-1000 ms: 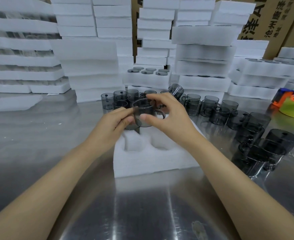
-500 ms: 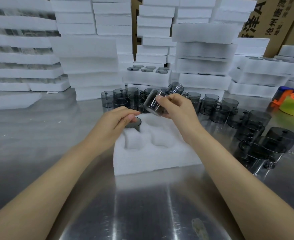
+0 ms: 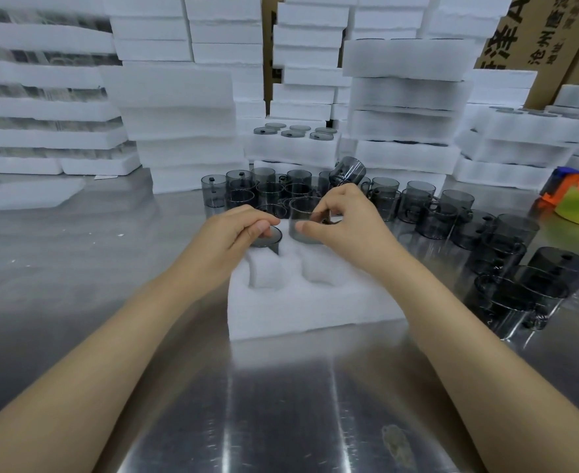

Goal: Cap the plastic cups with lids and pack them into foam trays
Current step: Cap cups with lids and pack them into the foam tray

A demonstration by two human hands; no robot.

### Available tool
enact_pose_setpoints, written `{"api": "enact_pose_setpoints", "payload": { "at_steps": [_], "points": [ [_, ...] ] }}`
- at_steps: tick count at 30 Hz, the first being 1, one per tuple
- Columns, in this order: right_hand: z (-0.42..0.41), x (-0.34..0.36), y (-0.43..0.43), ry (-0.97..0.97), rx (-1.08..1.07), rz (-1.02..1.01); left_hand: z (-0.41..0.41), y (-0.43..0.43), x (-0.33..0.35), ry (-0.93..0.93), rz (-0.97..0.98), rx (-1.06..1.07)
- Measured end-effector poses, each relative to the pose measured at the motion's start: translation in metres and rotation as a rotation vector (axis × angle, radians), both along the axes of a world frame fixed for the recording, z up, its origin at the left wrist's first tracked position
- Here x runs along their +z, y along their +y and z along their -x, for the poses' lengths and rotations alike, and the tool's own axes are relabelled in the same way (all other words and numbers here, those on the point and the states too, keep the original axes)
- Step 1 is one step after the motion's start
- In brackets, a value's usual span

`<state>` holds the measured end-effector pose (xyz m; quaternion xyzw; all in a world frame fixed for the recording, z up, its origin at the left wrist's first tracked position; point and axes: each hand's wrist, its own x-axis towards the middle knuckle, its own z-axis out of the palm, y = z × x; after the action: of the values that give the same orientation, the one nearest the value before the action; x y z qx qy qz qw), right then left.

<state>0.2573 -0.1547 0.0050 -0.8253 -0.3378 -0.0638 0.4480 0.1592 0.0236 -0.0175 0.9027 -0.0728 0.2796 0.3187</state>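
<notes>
**Where the lid hangs, the cup stands just to its right**

While my left hand (image 3: 236,230) pinches a dark lid (image 3: 266,236) over the far-left pocket of the foam tray (image 3: 315,312), my right hand (image 3: 347,223) grips the cup (image 3: 301,220) just beside it. My thumb is on the near wall and my fingers are curled round the far side. That cup stands upright with its long axis vertical and its mouth open to the ceiling. Its base is at the next pocket along, though I cannot tell if it is fully seated. The lid lies nearly flat, so the open mouth is to the lid's right and slightly higher. My left hand is the nearer one, and I judge the coming move to be a short carry rightward and a press down while my right hand steadies. Whether another cup already sits beneath the lid, I cannot tell. The 2 near pockets hold nothing.

Everything rests on a shiny steel table (image 3: 281,404). At far left a loose foam sheet (image 3: 25,194) lies flat. Stacked trays (image 3: 178,107) wall off the back, and 1 packed tray (image 3: 291,145) shows its lids. Loose cups (image 3: 417,203) crowd behind my hands and trail off right. An orange-and-green tape dispenser (image 3: 578,199) sits at the right edge, below cardboard cartons (image 3: 537,39).
</notes>
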Motion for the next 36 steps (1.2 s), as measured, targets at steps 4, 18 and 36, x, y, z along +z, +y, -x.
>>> {"api": "enact_pose_setpoints", "payload": {
  "at_steps": [4,18,36],
  "points": [
    [-0.003,-0.002,-0.002,-0.128,-0.029,0.175,0.0,0.0,0.0,-0.003,-0.014,0.003],
    [-0.004,0.013,-0.013,0.082,0.059,0.102,-0.001,0.002,0.0,-0.001,-0.035,-0.011],
    [-0.005,0.007,-0.011,0.007,0.029,0.492,0.0,0.0,0.0,0.003,-0.017,0.007]
  ]
}}
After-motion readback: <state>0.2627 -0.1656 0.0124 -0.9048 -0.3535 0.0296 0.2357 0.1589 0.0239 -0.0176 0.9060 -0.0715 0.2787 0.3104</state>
